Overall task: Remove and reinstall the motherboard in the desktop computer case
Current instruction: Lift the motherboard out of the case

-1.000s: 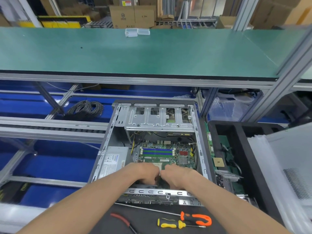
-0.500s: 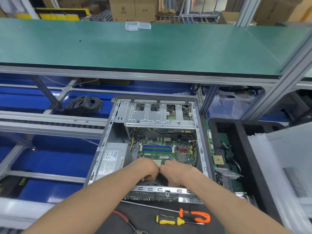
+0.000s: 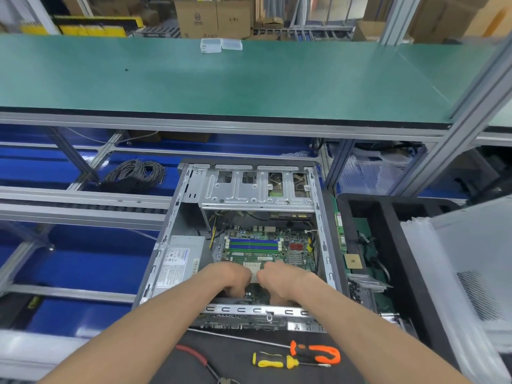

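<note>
Both hands (image 3: 259, 281) grip motherboard (image 3: 266, 246) inside case (image 3: 177, 217).

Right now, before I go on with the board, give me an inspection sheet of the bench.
Surface: dark mat at near edge, under the tools.
Job's things: open computer case lying flat; motherboard inside it.
Clutter: orange screwdriver, yellow screwdriver, red-handled pliers.
Hands: left hand and right hand curled over the board's near part; the grip itself is hidden.
Cables: black cable coil left of case.
Surroundings: green shelf above; black tray with parts at right.
</note>
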`<state>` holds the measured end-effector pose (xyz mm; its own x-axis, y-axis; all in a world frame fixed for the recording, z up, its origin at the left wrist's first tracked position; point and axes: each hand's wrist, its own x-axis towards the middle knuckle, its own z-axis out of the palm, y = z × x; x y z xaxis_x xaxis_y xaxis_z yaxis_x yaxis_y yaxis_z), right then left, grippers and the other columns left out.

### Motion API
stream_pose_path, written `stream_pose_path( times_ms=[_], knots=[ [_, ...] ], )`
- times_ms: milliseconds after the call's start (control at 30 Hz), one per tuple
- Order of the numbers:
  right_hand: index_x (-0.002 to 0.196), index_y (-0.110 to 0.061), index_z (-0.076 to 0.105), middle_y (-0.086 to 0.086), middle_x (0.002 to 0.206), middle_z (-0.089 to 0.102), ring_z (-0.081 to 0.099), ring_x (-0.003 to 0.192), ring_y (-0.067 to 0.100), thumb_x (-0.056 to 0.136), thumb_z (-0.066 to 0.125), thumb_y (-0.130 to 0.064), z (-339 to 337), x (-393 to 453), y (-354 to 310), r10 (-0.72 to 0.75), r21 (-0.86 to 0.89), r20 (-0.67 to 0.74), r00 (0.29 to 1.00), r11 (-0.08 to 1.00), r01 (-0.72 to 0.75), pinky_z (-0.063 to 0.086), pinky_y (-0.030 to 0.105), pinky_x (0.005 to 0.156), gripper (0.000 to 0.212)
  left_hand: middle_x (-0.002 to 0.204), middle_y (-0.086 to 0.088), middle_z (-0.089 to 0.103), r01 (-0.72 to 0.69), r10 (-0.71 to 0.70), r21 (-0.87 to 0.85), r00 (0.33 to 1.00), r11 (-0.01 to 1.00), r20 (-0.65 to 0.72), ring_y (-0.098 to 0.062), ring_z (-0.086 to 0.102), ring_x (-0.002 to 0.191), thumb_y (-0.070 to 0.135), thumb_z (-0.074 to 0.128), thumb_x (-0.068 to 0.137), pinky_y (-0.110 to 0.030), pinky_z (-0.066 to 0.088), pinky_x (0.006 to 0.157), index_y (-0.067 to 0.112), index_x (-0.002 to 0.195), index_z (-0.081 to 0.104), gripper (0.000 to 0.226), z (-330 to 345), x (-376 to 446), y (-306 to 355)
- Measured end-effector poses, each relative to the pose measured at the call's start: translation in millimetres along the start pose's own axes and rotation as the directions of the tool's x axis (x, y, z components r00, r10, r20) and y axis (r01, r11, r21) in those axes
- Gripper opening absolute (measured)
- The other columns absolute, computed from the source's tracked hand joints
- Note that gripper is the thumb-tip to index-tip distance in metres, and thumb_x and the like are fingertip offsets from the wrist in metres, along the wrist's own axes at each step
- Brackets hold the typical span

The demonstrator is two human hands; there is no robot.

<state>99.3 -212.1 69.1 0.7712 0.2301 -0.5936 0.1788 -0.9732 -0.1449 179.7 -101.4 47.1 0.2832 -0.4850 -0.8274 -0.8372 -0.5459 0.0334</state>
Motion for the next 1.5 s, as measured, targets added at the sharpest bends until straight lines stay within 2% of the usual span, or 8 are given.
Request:
stream_pose_path(
  times_ms=[167,333,467,633,900,1100,1333,1500],
  knots=[
    [0.062,-0.006,0.049,0.005,0.066,0.046,0.049,0.055,0.018,0.08,0.065,-0.004,-1,-9,9,0.034,0.056,-0.068,0.997,0.998,-0.03,0.042,0.029,0.047,0.024,0.069,-0.006,0.049,0.017,-0.016,-0.031,1.0,0.999,0.021,-0.023,0.043,0.057,-0.003,0.052,0.086,-0.03,0.036,0.049,0.003,0.081,0.055,0.009,0,0,2],
    [0.06,-0.011,0.049,0.004,0.065,0.05,0.054,0.057,0.02,0.076,0.064,0.001,-16,-4,8,0.035,0.108,-0.113,0.993,0.994,-0.023,0.053,0.035,0.053,0.025,0.091,-0.012,0.06,0.021,-0.015,-0.107,0.998,0.994,0.055,-0.024,0.052,0.074,0.001,0.054,0.085,-0.032,0.044,0.063,0.003,0.105,0.062,0.021,0,-1,0],
    [0.073,-0.013,0.049,0.0,0.074,0.046,0.051,0.064,0.021,0.085,0.069,-0.007,-17,6,7,0.021,-0.03,-0.046,0.999,0.999,-0.022,0.039,0.031,0.054,0.024,0.089,-0.013,0.059,0.016,-0.012,-0.109,0.999,0.994,0.038,-0.024,0.052,0.075,0.004,0.054,0.083,-0.031,0.042,0.058,0.01,0.094,0.059,0.013,1,-3,-4],
    [0.097,-0.008,0.064,0.005,0.089,0.062,0.06,0.071,0.02,0.091,0.059,-0.004,-16,8,19,0.006,0.006,0.063,0.998,1.0,-0.007,0.05,0.032,0.054,0.009,0.079,-0.008,0.059,0.031,-0.026,-0.121,0.999,0.992,0.043,-0.023,0.052,0.065,0.007,0.051,0.08,-0.031,0.042,0.055,0.009,0.078,0.058,0.008,-5,-4,-8],
    [0.111,-0.019,0.076,0.0,0.099,0.068,0.056,0.076,0.015,0.087,0.062,-0.002,-16,31,23,-0.105,0.353,0.05,0.993,0.932,0.081,0.049,0.024,0.067,0.033,0.063,0.031,0.062,-0.036,0.056,-0.124,0.985,0.992,0.163,-0.005,0.058,0.079,0.01,0.077,0.082,-0.034,0.051,0.094,0.027,0.098,0.079,0.023,-27,2,-22],
    [0.118,-0.027,0.075,-0.005,0.118,0.07,0.06,0.1,0.018,0.088,0.073,-0.013,-12,48,21,-0.172,0.44,0.074,0.982,0.89,0.122,0.05,0.031,0.092,0.033,0.115,0.004,0.072,0.041,-0.034,-0.066,0.995,0.997,0.099,-0.019,0.06,0.097,0.019,0.082,0.081,-0.03,0.046,0.088,0.021,0.112,0.074,0.032,-26,9,-29],
    [0.095,-0.021,0.08,-0.009,0.086,0.07,0.06,0.073,0.011,0.084,0.077,-0.013,-8,56,12,-0.23,0.432,-0.019,0.973,0.876,0.215,0.052,0.025,0.068,0.015,0.117,-0.003,0.07,0.094,-0.086,-0.109,0.993,0.99,0.076,-0.027,0.062,0.107,0.02,0.085,0.077,-0.033,0.048,0.091,0.018,0.118,0.069,0.044,-28,11,-37],
    [0.097,-0.028,0.081,-0.02,0.063,0.064,0.071,0.063,0.018,0.083,0.074,-0.011,-12,52,8,-0.318,0.433,-0.077,0.945,0.843,0.319,0.062,0.03,0.064,0.023,0.092,-0.003,0.071,0.051,-0.045,-0.148,0.998,0.988,0.049,-0.027,0.066,0.089,0.011,0.082,0.078,-0.029,0.051,0.074,0.019,0.086,0.066,0.02,-32,10,-42]
  ],
)
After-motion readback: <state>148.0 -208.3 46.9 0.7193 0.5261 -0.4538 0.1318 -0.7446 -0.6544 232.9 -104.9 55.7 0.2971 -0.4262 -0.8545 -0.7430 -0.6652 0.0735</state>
